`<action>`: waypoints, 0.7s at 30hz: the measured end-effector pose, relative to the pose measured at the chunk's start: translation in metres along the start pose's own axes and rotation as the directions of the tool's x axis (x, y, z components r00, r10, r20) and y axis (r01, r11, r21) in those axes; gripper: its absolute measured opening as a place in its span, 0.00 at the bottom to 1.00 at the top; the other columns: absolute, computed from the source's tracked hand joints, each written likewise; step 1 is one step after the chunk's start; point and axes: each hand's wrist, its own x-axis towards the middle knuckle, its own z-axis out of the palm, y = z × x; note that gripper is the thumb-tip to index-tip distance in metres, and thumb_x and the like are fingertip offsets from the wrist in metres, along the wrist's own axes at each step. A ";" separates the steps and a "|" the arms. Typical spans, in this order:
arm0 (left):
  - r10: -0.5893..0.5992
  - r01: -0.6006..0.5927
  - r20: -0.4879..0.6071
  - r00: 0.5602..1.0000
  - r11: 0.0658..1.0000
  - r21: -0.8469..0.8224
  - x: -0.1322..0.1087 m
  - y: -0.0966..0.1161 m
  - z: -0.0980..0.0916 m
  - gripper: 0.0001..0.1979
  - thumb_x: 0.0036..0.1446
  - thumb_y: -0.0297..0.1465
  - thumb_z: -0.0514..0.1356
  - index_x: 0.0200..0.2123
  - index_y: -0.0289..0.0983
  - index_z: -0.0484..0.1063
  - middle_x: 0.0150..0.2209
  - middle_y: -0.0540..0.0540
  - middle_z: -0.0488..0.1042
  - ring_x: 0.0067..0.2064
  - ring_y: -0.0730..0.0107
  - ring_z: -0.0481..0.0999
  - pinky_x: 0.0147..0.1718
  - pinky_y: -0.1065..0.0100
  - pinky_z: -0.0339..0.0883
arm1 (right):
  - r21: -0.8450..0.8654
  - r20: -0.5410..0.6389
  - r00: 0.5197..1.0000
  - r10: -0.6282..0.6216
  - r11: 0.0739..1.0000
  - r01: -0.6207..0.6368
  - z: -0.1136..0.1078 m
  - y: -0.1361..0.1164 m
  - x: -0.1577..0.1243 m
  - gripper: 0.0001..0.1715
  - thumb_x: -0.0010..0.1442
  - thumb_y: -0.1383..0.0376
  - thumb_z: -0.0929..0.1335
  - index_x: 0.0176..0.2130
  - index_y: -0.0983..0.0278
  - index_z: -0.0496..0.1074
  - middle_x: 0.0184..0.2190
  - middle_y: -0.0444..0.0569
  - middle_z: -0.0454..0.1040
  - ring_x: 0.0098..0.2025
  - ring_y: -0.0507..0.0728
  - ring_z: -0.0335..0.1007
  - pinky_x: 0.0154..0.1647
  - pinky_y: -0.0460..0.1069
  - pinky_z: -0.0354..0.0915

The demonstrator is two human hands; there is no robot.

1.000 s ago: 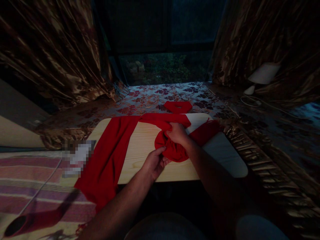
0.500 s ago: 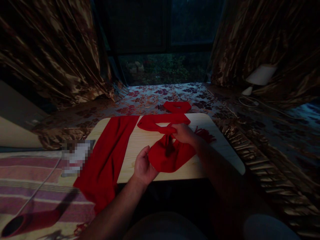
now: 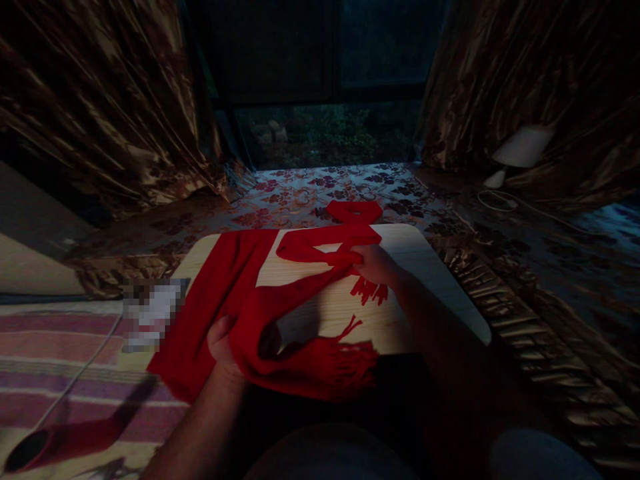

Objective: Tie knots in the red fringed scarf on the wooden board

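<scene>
A red fringed scarf [image 3: 300,367] stretches in a bent loop between my two hands. My left hand [image 3: 223,341] holds the loop's left side, thumb in front and the other fingers hidden behind the cloth. My right hand [image 3: 375,263] is closed on the scarf near one fringed end, whose tassels [image 3: 369,290] hang just below it. The other fringe droops over the table's front edge. Just beyond my right hand, a folded red band of cloth [image 3: 320,239] lies on the light wooden table [image 3: 440,287]; whether it joins the scarf I cannot tell.
A wide red cloth [image 3: 235,267] covers the table's left part and hangs over its front. Behind the table lies a red ring-shaped piece [image 3: 355,212]. A red tube [image 3: 65,443] rests on the striped bedding [image 3: 30,373] at left. A lamp [image 3: 525,147] stands at back right.
My left hand has moved left and towards me, drawing the scarf into a longer, wider loop. The fringe at right has shifted down and left. My right hand moved slightly right.
</scene>
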 end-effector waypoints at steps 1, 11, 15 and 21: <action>0.042 -0.042 -0.005 0.999 0.999 -0.026 0.000 0.006 0.004 0.19 0.47 0.49 0.63 0.31 0.40 0.76 0.18 0.47 0.71 0.19 0.63 0.73 0.23 0.62 0.74 | -0.004 -0.001 1.000 0.011 1.000 -0.011 0.000 0.001 0.000 0.14 0.60 0.71 0.65 0.43 0.62 0.78 0.39 0.50 0.81 0.39 0.56 0.75 0.37 0.46 0.61; 0.188 -0.270 -0.291 0.938 0.923 -0.274 0.038 0.051 0.020 0.32 0.56 0.35 0.52 0.64 0.33 0.61 0.51 0.36 0.79 0.46 0.63 0.82 0.41 0.67 0.78 | 0.041 -0.107 0.994 0.009 0.999 -0.005 0.002 0.010 -0.002 0.17 0.58 0.73 0.65 0.44 0.64 0.78 0.40 0.51 0.82 0.38 0.56 0.76 0.38 0.46 0.62; 0.222 -0.270 -0.398 0.890 0.961 -0.068 0.061 0.055 0.016 0.32 0.55 0.36 0.52 0.61 0.27 0.66 0.46 0.32 0.80 0.48 0.54 0.82 0.45 0.57 0.79 | 0.058 -0.117 0.992 0.052 0.997 -0.045 0.008 0.009 -0.004 0.16 0.58 0.72 0.65 0.43 0.63 0.78 0.39 0.51 0.82 0.37 0.56 0.75 0.36 0.47 0.62; 0.327 -0.324 -0.475 0.817 0.942 0.091 0.077 0.067 0.013 0.26 0.57 0.37 0.48 0.54 0.32 0.72 0.44 0.37 0.81 0.52 0.52 0.79 0.55 0.50 0.73 | 0.064 -0.146 0.985 0.090 0.995 -0.081 0.017 0.016 -0.006 0.14 0.58 0.71 0.65 0.42 0.64 0.78 0.36 0.50 0.81 0.34 0.54 0.72 0.33 0.45 0.58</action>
